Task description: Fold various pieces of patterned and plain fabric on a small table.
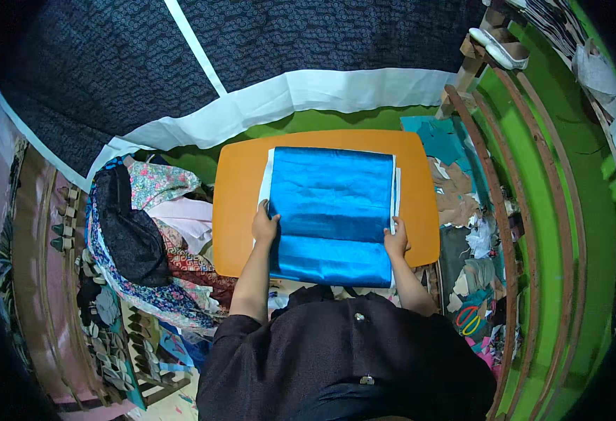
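A shiny blue satin cloth [332,193] lies on the orange tabletop [241,175], with a white layer [265,184] showing along its left and right sides. A crease runs across the cloth, and its near end hangs at the table's front edge. My left hand [266,224] grips the left edge, thumb on top of the blue surface. On the opposite edge my right hand [395,241] holds the cloth, its thumb also over the border. The fingers of both hands are partly hidden at the edges.
Patterned fabrics [171,186] and a black cloth [129,235] are heaped left of the table. To the right lie fabric scraps [455,196] and scissors with red and yellow handles [469,321], beside a wooden rack [508,274]. A dark curtain [336,42] with a white border hangs beyond.
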Demonstrator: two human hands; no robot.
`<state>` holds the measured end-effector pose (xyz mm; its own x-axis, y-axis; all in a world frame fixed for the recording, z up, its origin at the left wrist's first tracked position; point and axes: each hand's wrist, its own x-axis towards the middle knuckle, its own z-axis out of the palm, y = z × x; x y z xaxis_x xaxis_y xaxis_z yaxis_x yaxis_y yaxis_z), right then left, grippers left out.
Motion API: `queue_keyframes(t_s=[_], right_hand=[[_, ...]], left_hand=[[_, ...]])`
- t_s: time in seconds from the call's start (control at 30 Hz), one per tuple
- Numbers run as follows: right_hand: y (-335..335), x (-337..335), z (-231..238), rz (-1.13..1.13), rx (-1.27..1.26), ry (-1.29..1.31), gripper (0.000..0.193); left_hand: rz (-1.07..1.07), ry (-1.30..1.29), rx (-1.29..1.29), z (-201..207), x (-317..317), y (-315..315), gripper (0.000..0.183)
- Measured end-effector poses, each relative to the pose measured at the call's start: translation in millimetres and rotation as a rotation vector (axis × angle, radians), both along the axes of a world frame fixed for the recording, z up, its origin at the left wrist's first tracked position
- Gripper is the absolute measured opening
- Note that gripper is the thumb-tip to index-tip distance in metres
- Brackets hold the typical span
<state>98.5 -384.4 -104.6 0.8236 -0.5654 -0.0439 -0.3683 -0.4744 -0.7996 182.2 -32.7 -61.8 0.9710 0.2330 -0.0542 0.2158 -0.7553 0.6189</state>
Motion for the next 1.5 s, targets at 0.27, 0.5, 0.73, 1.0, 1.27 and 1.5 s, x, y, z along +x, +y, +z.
queue_keyframes(t_s=[0.27,0.5,0.73,1.0,1.27,1.5], right_hand=[[26.3,-3.8,50.9,0.208,-0.512,0.104,0.047],[69.1,-53.9,51.8,0.764,-0.594,0.115,0.050],[61.1,-60.0,47.1,0.960,-0.600,0.282,0.064],[45.9,-122.9,57.8,0.994,-0.826,0.096,0.073],[38.3,-128.2,61.2,0.802,-0.722,-0.071,0.048],[27.4,-120.4,95.1,0.807,-0.650,-0.042,0.026]], left_hand=[[-0.254,-0.410,0.317,21.9,-42.4,-2.5,0.043],[-0.833,-0.160,0.347,25.5,-124.9,-9.1,0.057],[-0.783,-0.005,0.401,-10.5,-138.3,-8.0,0.078],[-0.641,-0.230,0.336,17.8,-162.8,-2.6,0.070],[-0.377,-0.196,0.482,13.6,-201.5,19.6,0.049],[-0.397,-0.239,0.550,27.5,-221.3,38.4,0.045]])
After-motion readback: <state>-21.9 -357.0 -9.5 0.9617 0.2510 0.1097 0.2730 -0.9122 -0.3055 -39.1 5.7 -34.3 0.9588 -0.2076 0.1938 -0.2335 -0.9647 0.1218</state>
